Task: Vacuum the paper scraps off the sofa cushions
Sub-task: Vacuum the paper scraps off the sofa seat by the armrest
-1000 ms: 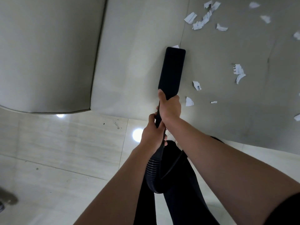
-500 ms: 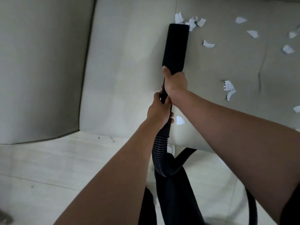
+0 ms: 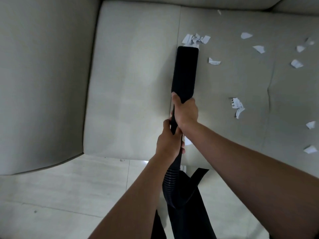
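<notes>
A long flat black vacuum nozzle [image 3: 185, 73] lies along the seam of the grey sofa seat cushion [image 3: 131, 83]. My right hand [image 3: 185, 112] grips its near end. Behind it my left hand [image 3: 169, 143] grips the black neck just above the ribbed hose [image 3: 170, 178]. The nozzle's far tip touches a heap of white paper scraps [image 3: 196, 39]. Several more scraps lie scattered on the cushion to the right, such as a curled one [image 3: 214, 61] and a torn clump [image 3: 237, 106]. One scrap [image 3: 187, 141] peeks out under my wrists.
The sofa's armrest [image 3: 43, 83] rises at the left, the backrest [image 3: 189, 2] along the top. Pale tiled floor [image 3: 69, 195] lies in front of the sofa. Black trouser legs [image 3: 189, 213] and a black strap [image 3: 198, 175] hang below my hands.
The nozzle has been pushed forward along the seam toward the backrest, reaching the heap of scraps. Two scraps near the front of the cushion are gone from sight.
</notes>
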